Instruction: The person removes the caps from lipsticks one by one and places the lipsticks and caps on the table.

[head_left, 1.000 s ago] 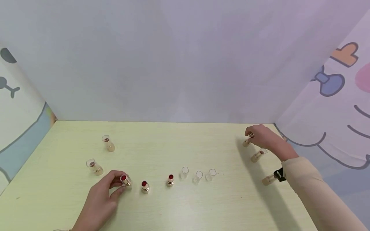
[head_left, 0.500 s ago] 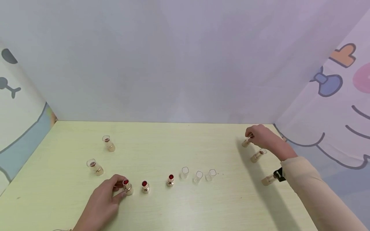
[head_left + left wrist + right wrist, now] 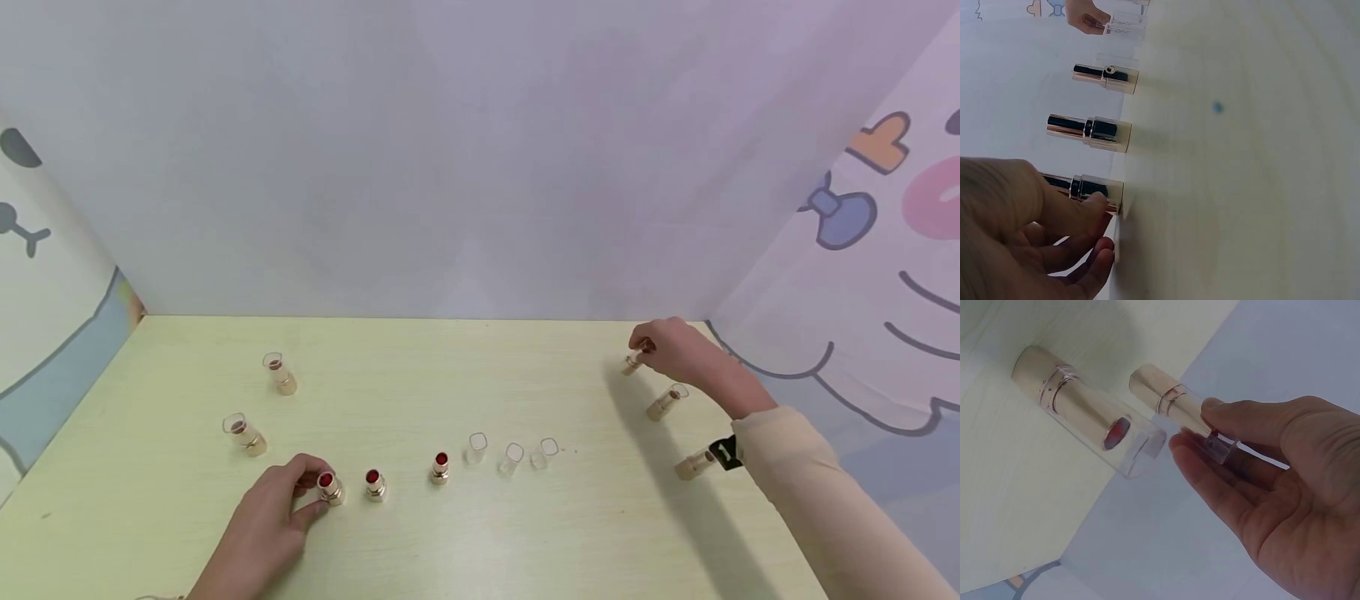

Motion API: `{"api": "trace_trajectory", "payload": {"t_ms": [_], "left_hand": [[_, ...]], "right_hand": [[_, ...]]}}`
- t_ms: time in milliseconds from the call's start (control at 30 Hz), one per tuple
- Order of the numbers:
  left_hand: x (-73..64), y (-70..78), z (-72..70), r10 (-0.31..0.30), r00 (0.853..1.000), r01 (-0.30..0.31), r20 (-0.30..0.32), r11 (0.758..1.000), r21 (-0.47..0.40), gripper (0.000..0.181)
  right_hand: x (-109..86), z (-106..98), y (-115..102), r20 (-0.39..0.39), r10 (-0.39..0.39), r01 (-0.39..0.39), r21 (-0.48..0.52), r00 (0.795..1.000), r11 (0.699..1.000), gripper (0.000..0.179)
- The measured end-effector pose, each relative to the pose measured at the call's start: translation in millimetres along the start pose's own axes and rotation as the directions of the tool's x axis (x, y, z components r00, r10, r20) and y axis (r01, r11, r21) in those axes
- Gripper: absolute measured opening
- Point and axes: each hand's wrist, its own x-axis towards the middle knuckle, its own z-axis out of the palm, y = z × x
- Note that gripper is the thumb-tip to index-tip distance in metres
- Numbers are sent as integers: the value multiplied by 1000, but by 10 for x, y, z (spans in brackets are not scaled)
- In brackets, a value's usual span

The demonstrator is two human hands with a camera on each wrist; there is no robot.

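My left hand [image 3: 266,512] pinches the gold base of an uncapped lipstick [image 3: 330,489], which stands upright with its dark red tip showing. In the left wrist view, the left thumb and fingers [image 3: 1094,209] are at the base, low by the table. Two more uncapped lipsticks, a middle one [image 3: 376,486] and a right one [image 3: 440,469], stand in line beside it. At the far right, my right hand [image 3: 678,354] pinches a lipstick [image 3: 1169,397] by its clear cap, thumb on one side and fingers on the other. A neighbouring capped lipstick [image 3: 1085,412] stands close by.
Several clear caps [image 3: 513,458] stand in a row at mid-table. Two capped lipsticks, one at the back [image 3: 281,375] and one nearer [image 3: 245,435], are at the left. Another lipstick [image 3: 694,465] sits partly behind the right wrist strap. A pale curtain [image 3: 450,167] borders the table's far edge.
Since a second ago, the left hand has brought its lipstick slightly nearer, level with the other uncapped ones. The right hand and its lipstick have shifted a little left and away.
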Motion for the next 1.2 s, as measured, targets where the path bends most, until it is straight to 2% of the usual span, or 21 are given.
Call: {"api": "trace_trajectory", "payload": {"t_ms": [267, 367, 567, 867, 1000, 1200], "left_hand": [[10, 13, -61, -18, 1000, 18, 17, 1000, -22, 49], [25, 41, -127, -8, 1000, 8, -15, 999, -37, 50], [36, 106, -214, 50, 992, -57, -115, 997, -56, 55], [34, 218, -236, 66, 989, -76, -135, 995, -67, 58], [21, 288, -244, 99, 979, -114, -179, 991, -74, 60], [21, 462, -302, 164, 957, -187, -238, 980, -75, 58]], "right_hand": [[-15, -5, -94, -7, -13, 14, 94, 1000, 995, 19], [-29, 10, -127, -20, -17, 20, 136, 1000, 991, 20], [-82, 52, -203, -78, -7, 23, 205, 997, 979, 20], [-174, 98, -415, -193, 26, 27, 269, 981, 963, 19], [-264, 103, -549, -239, 45, 33, 309, 970, 950, 18], [-380, 119, -768, -252, 30, 62, 351, 967, 934, 19]]}}
